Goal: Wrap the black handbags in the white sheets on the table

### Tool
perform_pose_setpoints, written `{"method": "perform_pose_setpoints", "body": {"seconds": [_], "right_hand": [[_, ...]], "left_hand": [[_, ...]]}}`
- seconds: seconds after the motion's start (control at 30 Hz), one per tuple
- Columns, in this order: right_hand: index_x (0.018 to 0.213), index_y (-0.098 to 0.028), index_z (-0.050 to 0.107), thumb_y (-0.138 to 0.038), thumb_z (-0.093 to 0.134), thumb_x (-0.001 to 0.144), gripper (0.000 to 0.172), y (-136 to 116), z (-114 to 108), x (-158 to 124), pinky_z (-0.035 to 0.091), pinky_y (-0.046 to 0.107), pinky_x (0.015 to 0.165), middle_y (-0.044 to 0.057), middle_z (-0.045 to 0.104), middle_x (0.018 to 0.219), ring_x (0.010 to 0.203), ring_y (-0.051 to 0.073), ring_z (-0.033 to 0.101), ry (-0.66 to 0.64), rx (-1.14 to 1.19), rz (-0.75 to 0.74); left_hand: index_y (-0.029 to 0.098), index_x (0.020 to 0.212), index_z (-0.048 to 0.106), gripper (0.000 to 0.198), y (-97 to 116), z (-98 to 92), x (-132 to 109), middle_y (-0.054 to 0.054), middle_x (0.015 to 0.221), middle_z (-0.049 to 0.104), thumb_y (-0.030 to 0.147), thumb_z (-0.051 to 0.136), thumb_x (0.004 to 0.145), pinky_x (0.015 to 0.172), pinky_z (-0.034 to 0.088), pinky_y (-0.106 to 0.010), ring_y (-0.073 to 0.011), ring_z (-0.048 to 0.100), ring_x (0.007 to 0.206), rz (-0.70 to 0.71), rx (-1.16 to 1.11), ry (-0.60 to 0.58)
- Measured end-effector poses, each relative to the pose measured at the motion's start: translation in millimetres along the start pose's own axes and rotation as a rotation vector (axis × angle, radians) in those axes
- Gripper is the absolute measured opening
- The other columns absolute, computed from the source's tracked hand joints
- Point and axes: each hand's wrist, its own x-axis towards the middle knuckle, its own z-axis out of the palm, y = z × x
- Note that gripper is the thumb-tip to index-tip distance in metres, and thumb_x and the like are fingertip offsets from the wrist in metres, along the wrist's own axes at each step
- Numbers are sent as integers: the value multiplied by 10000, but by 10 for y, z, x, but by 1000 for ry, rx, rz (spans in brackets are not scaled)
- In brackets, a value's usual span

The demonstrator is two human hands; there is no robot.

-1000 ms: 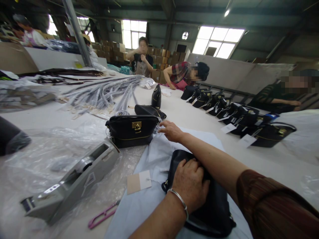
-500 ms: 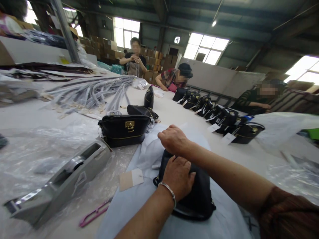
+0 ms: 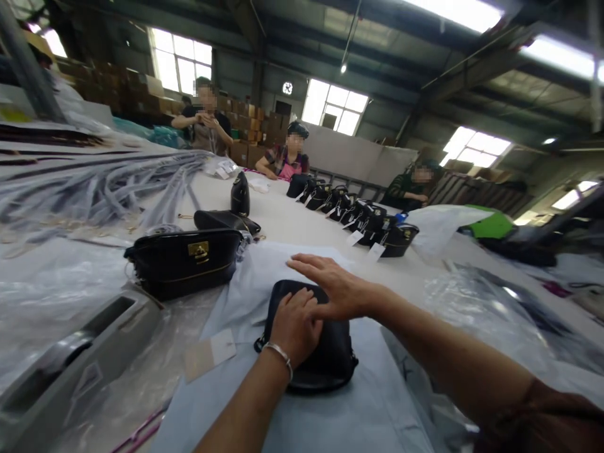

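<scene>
A black handbag (image 3: 328, 362) lies on its side on pale thin wrapping sheets (image 3: 372, 402) in front of me. My left hand (image 3: 295, 327), with a silver bangle at the wrist, rests on top of the bag with its fingers laid over it. Just above the bag's far part is my right hand (image 3: 340, 286), fingers stretched out and holding nothing; whether its palm touches the bag is hidden. A beige and white tag (image 3: 210, 355) lies on the sheet left of the bag. Another black handbag (image 3: 182, 267) with a gold clasp stands further left.
A grey tape dispenser (image 3: 108, 352) and pink-handled scissors (image 3: 141, 434) are at left. More black bags (image 3: 240, 195) stand behind, with a row of tagged bags (image 3: 372, 220) at right. Wrapped straps (image 3: 155, 182) cover the far left. Several co-workers (image 3: 287, 157) are across the table.
My right hand has gone from a closed fist beyond the bag to open, outstretched fingers. My left hand stays on the bag. The view has swung to the right.
</scene>
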Motion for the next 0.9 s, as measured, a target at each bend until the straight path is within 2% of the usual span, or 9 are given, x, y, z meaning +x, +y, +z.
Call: {"method": "perform_pose_setpoints", "body": {"seconds": [0.1,0.2,0.27,0.37,0.43,0.53,0.7,0.77,0.9], "right_hand": [[1622,-284,231,-182,719,734,1019,503,-12,-346,266,564,1160,188,277,1647,1501,363,283,-105,-192,199],[1631,-280,186,-127,679,719,1048,1020,171,-437,294,577,1148,184,320,1633,1476,348,343,-40,-267,400],[1628,-246,202,-204,726,728,1042,1328,301,-362,353,565,1125,179,474,1541,1399,343,460,19,-216,567],[1560,-207,392,-233,761,734,905,1623,452,-201,467,475,1058,122,686,1305,1220,307,628,68,-99,757],[1509,-176,475,-199,725,771,780,1738,523,-113,482,427,1053,126,695,1287,1199,283,646,102,-59,780],[1512,-148,470,-202,683,817,729,1915,604,45,425,423,1124,163,621,1391,1291,274,585,133,-14,732],[1586,-219,347,-283,776,739,952,2136,710,521,309,474,1210,139,391,1607,1476,295,373,128,132,501],[1614,-224,275,-317,792,726,1032,2145,734,739,297,486,1211,145,339,1634,1496,307,334,113,158,500],[1621,-264,240,-360,779,760,1020,2130,764,1070,380,498,1142,124,535,1503,1385,310,491,41,150,616]], "left_hand": [[210,1190,681,288,-21,-3,34,-100,1346,667,255,563,931,1130,448,-544,-294,574,1317,50,31,7],[234,1183,694,301,-126,85,42,-73,1343,677,285,535,933,1106,480,-545,-288,604,1289,76,85,25],[245,1179,699,308,-182,132,50,-61,1338,683,300,525,932,1098,492,-541,-282,618,1274,93,111,40],[232,1186,698,312,-163,107,22,-68,1342,680,281,518,937,1103,484,-537,-279,613,1281,83,123,41],[218,1194,692,307,-96,46,-9,-81,1352,672,262,533,936,1116,466,-533,-279,597,1299,68,98,16],[204,1208,677,306,-9,-27,-14,-89,1367,658,253,575,924,1146,427,-518,-270,566,1330,34,20,-23],[194,1229,655,333,-1,-37,2,-89,1370,652,263,612,906,1167,385,-523,-268,533,1356,-19,-63,-42],[195,1232,650,342,-7,-30,-10,-93,1369,651,261,623,898,1169,378,-525,-270,533,1353,-27,-77,-42],[207,1238,640,356,-11,-20,-27,-84,1381,643,272,636,888,1175,368,-525,-269,525,1357,-31,-96,-39]]}}
